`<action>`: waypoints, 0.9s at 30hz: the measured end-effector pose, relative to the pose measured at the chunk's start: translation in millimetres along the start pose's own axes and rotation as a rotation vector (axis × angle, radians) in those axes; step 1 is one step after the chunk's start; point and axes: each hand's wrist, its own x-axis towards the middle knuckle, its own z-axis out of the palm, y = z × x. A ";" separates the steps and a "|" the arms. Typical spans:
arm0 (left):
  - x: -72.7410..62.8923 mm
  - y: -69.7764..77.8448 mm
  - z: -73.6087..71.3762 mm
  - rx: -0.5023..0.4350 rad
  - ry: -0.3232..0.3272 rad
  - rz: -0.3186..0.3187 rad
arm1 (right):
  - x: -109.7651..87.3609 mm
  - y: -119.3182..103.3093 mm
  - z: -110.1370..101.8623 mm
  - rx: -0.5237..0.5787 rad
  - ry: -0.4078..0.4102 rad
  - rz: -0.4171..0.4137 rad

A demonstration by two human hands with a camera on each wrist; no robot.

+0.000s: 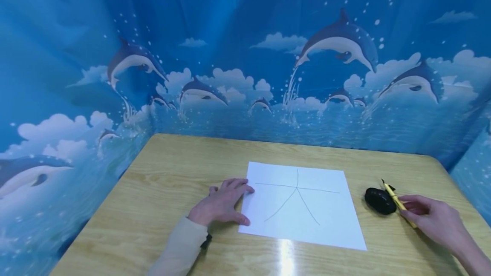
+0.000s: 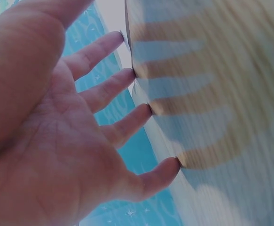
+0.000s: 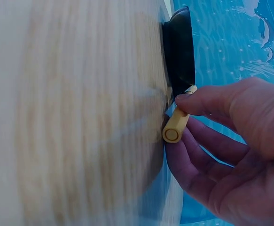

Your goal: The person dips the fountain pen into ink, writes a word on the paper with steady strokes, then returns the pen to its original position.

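A white sheet of paper (image 1: 280, 233) lies on the table, with thin dark lines drawn on it: one across, one short upright and two slanting down. My left hand (image 1: 224, 203) rests at the sheet's left edge, fingers spread, fingertips on the paper and tabletop. At the right, my right hand (image 1: 437, 220) pinches a slim yellow pen (image 1: 395, 199) with a dark tip between thumb and fingers. The pen leans along a glossy black oval object (image 1: 379, 201), whose kind I cannot tell. In the right wrist view the pen's blunt end (image 3: 173, 135) faces the camera.
The wooden table (image 1: 184, 156) has rounded far corners. Behind it and at both sides hangs a blue curtain (image 1: 238, 54) printed with dolphins and clouds. A bright reflection shows on the tabletop below the paper.
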 end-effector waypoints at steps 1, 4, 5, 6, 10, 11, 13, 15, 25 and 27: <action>0.1 0.0 0.0 -0.004 0.000 0.002 | 0.6 -0.3 -0.2 -0.004 -0.002 0.002; -0.3 0.2 -0.9 -0.013 -0.002 0.007 | 2.8 -1.5 -1.4 -0.014 -0.020 0.015; -0.6 0.2 -1.4 -0.017 -0.002 0.008 | 3.5 -1.9 -1.9 -0.010 -0.032 0.020; -0.7 0.1 -1.7 -0.019 -0.002 0.010 | 4.0 -2.3 -2.4 -0.013 -0.037 0.021; -0.9 0.4 -3.0 -0.018 -0.001 0.014 | 4.7 -3.4 -5.7 -0.022 -0.050 0.023; -0.6 0.5 -3.1 -0.015 -0.001 0.015 | 4.7 -3.8 -6.5 -0.028 -0.047 0.022; -0.1 0.9 -3.0 -0.013 -0.002 0.015 | 4.3 -5.2 -8.1 -0.044 -0.035 0.013; 0.4 1.1 -3.0 -0.011 -0.003 0.016 | 3.4 -7.1 -9.1 -0.067 -0.016 0.004; -4.3 -4.8 -4.8 -0.076 0.053 0.010 | -7.4 -50.7 -3.3 0.033 0.145 -0.157; -6.0 -6.0 -5.8 -0.062 0.126 0.016 | -7.6 -61.4 -1.5 0.044 0.126 -0.199</action>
